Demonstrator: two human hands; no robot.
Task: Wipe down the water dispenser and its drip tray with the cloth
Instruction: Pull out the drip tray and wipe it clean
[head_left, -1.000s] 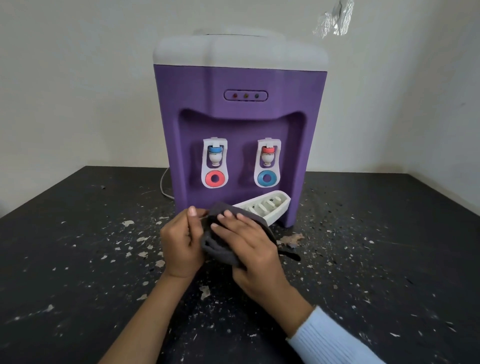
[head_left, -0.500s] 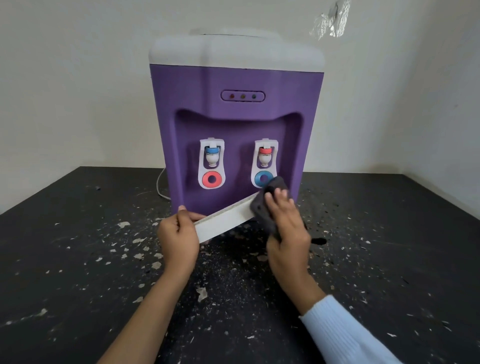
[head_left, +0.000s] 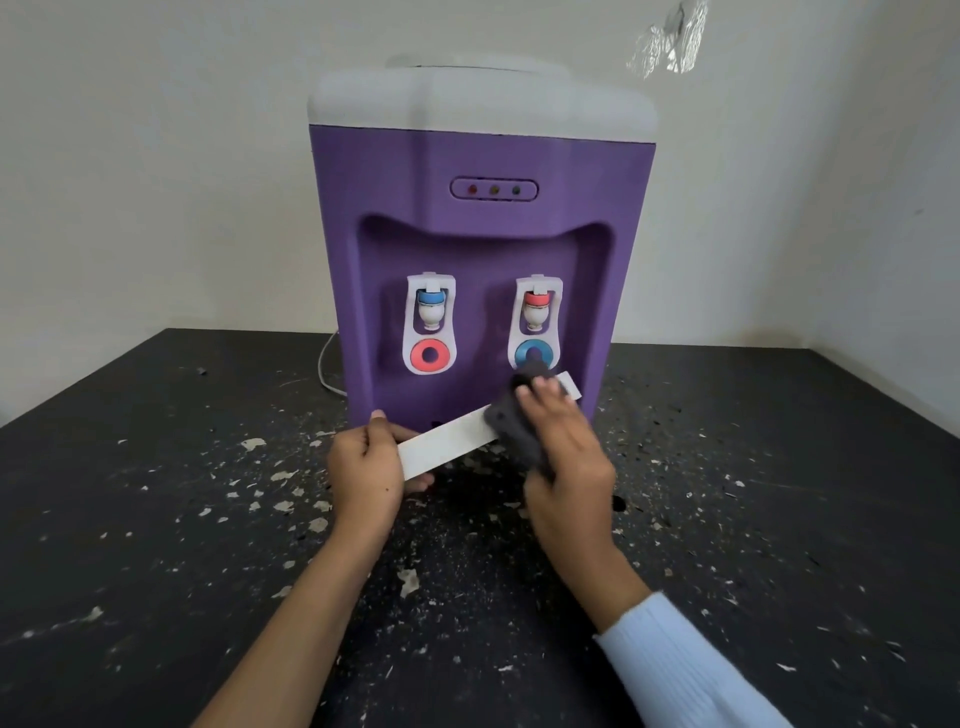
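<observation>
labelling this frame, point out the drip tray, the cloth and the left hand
drip tray (head_left: 447, 447), head view, bare white side between the hands
cloth (head_left: 508, 422), head view, dark fold beside the fingers
left hand (head_left: 363, 466), head view, back of hand

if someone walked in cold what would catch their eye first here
The purple water dispenser with its white top stands mid-frame on the black, pale-flecked table, close to the wall. Just in front of it, the left hand grips one end of the white drip tray, held at a tilt, while the right hand presses a dark cloth against the tray's other end.
</observation>
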